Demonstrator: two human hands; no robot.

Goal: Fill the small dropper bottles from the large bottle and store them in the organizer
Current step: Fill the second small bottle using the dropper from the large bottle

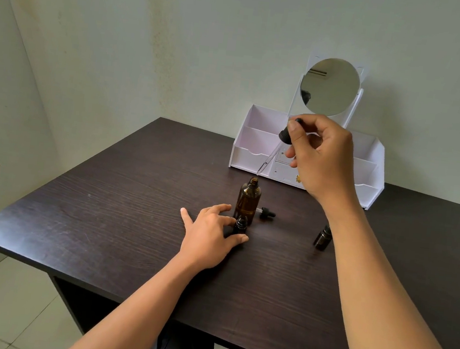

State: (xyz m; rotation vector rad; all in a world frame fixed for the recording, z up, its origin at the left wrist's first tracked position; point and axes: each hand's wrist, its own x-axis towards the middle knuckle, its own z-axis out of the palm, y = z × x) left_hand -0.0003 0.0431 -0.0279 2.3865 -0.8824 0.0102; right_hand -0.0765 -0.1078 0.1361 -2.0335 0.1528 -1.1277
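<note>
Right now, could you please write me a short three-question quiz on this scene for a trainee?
1. True or false: the large bottle is capped.
2. The left hand grips a small bottle standing: A) in front of the large bottle B) behind it C) on it.
3. Fill in: the right hand pinches the long ____.
Key: 1 false; 2 A; 3 dropper.

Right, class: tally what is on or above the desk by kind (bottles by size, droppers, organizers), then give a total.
Large amber bottle: 1
Small dark bottles: 2
Droppers: 2
Organizer with mirror: 1
Total: 6
</note>
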